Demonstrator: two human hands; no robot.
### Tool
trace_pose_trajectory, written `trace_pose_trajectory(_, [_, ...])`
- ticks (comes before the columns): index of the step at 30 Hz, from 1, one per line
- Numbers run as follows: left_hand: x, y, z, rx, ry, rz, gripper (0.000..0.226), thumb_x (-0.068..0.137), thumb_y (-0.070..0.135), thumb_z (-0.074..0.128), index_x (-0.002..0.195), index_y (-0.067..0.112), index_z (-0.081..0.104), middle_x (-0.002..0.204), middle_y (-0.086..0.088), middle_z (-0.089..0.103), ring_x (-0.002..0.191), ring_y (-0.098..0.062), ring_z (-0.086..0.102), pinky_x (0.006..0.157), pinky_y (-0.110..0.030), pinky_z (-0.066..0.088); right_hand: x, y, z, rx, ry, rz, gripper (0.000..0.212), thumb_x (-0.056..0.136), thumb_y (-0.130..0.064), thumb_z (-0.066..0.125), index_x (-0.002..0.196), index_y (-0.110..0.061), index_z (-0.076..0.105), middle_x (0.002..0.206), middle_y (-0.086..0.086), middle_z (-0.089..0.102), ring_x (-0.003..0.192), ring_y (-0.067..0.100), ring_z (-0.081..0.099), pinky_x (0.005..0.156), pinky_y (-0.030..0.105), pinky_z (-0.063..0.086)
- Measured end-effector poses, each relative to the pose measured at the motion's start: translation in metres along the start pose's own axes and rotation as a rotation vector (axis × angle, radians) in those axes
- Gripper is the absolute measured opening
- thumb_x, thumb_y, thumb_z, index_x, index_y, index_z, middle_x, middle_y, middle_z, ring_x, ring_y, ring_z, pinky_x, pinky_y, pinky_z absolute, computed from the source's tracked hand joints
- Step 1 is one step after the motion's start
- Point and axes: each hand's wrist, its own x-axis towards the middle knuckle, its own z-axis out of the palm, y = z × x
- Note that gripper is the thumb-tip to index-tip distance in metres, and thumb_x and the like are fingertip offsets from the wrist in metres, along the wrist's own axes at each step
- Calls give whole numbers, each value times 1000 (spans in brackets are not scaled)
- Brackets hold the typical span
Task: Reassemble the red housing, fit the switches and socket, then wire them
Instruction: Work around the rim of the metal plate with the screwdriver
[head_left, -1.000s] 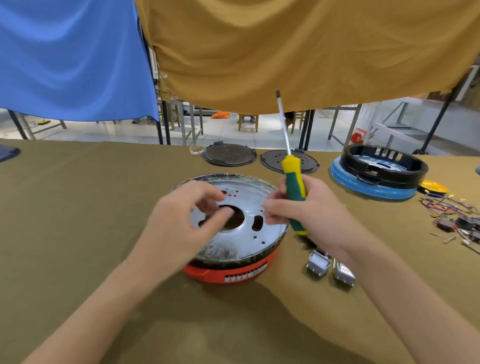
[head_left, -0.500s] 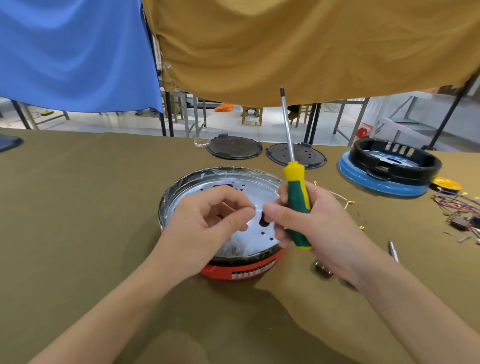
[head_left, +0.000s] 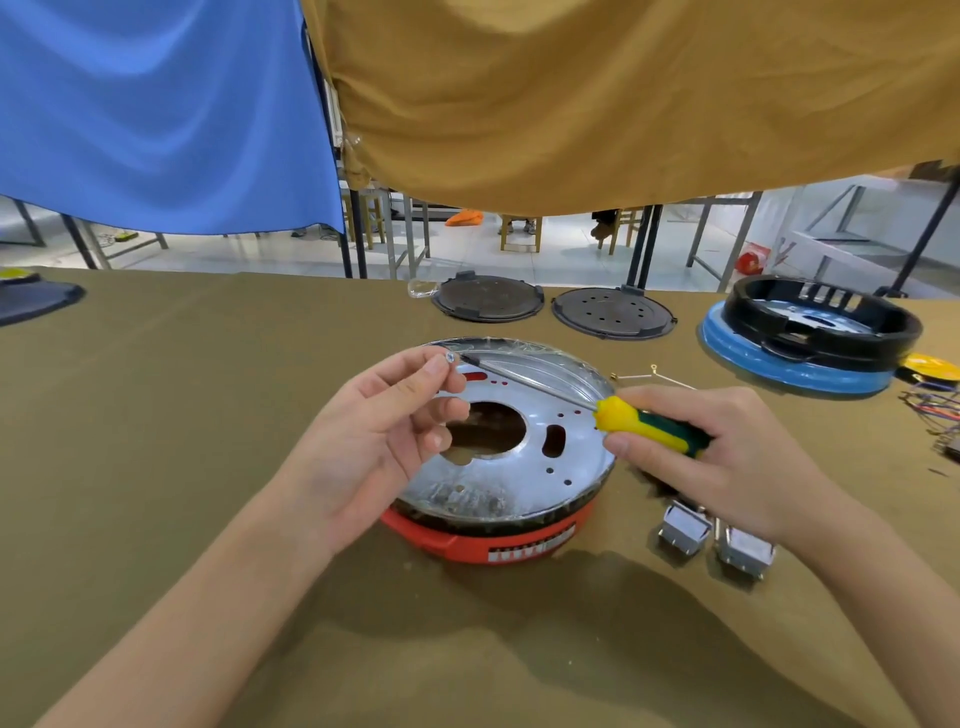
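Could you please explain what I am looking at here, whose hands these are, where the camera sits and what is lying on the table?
There is no machine here: a person works with bare hands, and the one picture comes from a camera worn on the head, looking forward and down.

The left hand pinches a small screw between thumb and fingertip. The right hand grips a yellow and green screwdriver, its tip brought up to the screw.

Below them, on the cloth-covered table, sits the red housing with a round metal plate on top, full of holes. Near the right wrist lie two small metal-cased parts, probably the switches. Further back are two dark round discs, a blue and black housing, and loose wires at the right edge.
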Motion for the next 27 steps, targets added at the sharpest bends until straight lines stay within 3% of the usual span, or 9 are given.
trace_pose_trajectory(9, [1,-2,-5,103,8,49,8,81,15,65,85,13,71,78,-5,67,64,-12,65,45,-17,44,0,0,1,-19,-16,-8,43,87,-63,54,113,-33,70,84,-22,69,74,6,64,60,17,47])
trace_pose_trajectory(16, [3,-4,-9,188,-10,98,9,81,16,66,87,13,73,79,-6,69,67,-14,65,48,-18,47,0,4,-5,-27,-41,15,35,87,-58,59,111,-35,71,86,-20,71,75,8,65,61,21,49])
trace_pose_trajectory(21, [7,-3,-10,495,51,152,7,86,14,68,90,9,71,79,-8,71,68,-16,67,49,-20,49,5,4,-14,-177,-78,-2,40,85,-60,56,115,-37,70,83,-20,68,76,4,62,61,21,47])
trace_pose_trajectory(23, [14,0,-10,620,51,109,5,91,10,66,92,7,71,80,-6,73,69,-15,69,52,-19,51,12,8,-23,-224,-118,12,33,89,-52,58,117,-39,69,82,-16,61,75,7,58,60,23,44])
trace_pose_trajectory(27, [43,22,-10,848,-43,-42,8,93,14,66,91,11,73,82,-4,76,73,-13,72,57,-18,53,31,20,-50,56,-133,87,27,84,-35,73,110,-42,68,86,-6,59,68,10,59,58,14,44])
